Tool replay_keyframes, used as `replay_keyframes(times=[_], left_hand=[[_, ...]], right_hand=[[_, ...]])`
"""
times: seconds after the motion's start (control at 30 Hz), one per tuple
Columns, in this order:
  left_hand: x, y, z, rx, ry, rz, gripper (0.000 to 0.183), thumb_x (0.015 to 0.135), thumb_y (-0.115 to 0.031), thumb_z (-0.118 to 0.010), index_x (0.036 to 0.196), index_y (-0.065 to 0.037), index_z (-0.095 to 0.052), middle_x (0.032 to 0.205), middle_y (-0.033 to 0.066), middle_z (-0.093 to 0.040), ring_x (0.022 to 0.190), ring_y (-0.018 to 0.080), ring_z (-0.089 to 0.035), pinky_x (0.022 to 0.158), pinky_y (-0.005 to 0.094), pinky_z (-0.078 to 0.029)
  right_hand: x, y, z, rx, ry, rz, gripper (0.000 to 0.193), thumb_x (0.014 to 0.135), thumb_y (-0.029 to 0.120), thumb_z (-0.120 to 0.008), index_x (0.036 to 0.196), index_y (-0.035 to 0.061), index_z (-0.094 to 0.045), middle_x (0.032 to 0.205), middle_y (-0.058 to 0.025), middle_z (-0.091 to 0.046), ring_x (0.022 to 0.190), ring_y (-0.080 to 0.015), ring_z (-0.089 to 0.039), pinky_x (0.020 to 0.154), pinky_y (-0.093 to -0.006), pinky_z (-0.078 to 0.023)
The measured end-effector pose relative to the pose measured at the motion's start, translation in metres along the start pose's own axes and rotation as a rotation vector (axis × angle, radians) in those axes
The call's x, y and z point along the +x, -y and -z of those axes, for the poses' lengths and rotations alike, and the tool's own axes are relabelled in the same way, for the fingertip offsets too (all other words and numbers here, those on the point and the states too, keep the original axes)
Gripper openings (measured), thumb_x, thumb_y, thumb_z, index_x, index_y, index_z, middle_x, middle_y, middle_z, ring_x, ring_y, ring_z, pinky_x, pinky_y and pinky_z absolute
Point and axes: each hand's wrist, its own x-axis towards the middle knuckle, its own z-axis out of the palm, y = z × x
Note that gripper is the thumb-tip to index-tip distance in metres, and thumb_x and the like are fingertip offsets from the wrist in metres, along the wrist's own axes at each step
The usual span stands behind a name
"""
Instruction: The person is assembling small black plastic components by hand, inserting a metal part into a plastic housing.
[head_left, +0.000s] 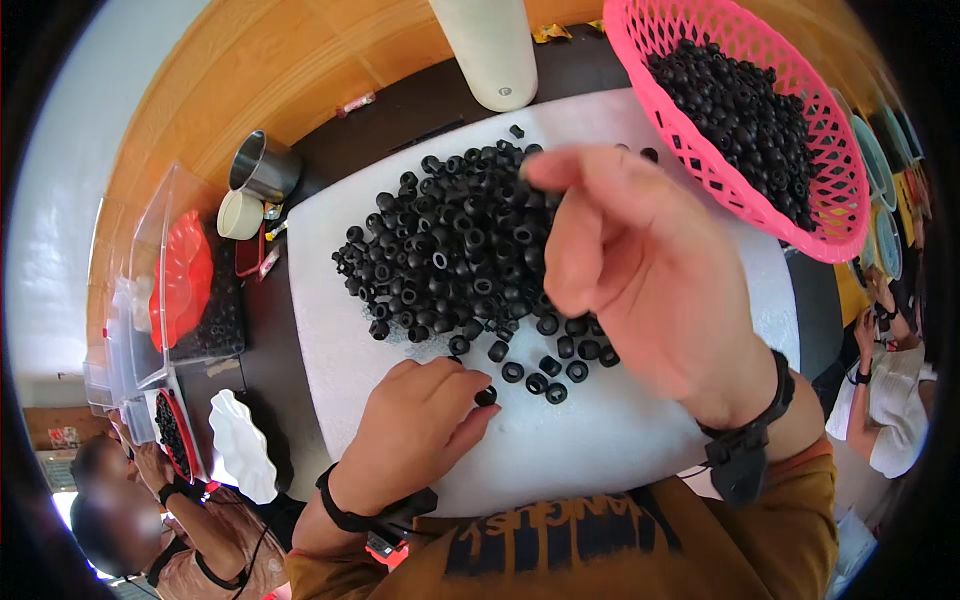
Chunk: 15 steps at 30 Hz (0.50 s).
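Note:
Black hollow bead-like pieces [450, 240] lie heaped on a white foam board [345, 395]. Several loose ones [555, 392] are scattered at the heap's near edge. My left hand [415, 430] rests low over the board, thumb and forefinger closed on one black bead-like piece [486, 396]. Raised over the heap's right side is my right hand [650, 260], slightly blurred, its palm showing. Its fingers are bent but apart, and I see nothing between them. It hides part of the heap. Both wrists wear black straps.
A pink lattice basket [690, 150] full of black pieces stands at the far right, and a white cylinder [490, 50] at the back. Left of the board are a metal cup [265, 165], a clear bin [150, 270] and a white scalloped dish [240, 445]. People sit at both sides.

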Motion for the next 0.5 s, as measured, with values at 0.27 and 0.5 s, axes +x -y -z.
replay_keyframes(times=[0.27,0.5], left_hand=[[-0.005,0.006,0.013,-0.213,-0.512,-0.013,0.04,0.059,-0.001,-0.08,0.095,-0.004,-0.061,0.081,0.0067,-0.06,0.063,0.0174,-0.055,0.052,0.026,-0.044],[-0.008,0.012,0.007,-0.28,-0.545,-0.036,0.041,0.058,-0.001,-0.081,0.096,-0.003,-0.064,0.088,0.0076,-0.061,0.073,0.0195,-0.057,0.06,0.0286,-0.045]], right_hand=[[-0.017,-0.035,-0.007,-0.372,0.31,-0.172,0.024,0.092,0.004,-0.054,0.115,0.0001,-0.054,0.104,-0.0043,-0.059,0.094,-0.0072,-0.055,0.08,-0.0214,-0.046],[-0.016,-0.047,-0.01,-0.158,0.285,-0.439,0.024,0.094,0.014,-0.055,0.112,-0.001,-0.055,0.096,-0.001,-0.059,0.088,-0.0048,-0.053,0.076,-0.0195,-0.044]])
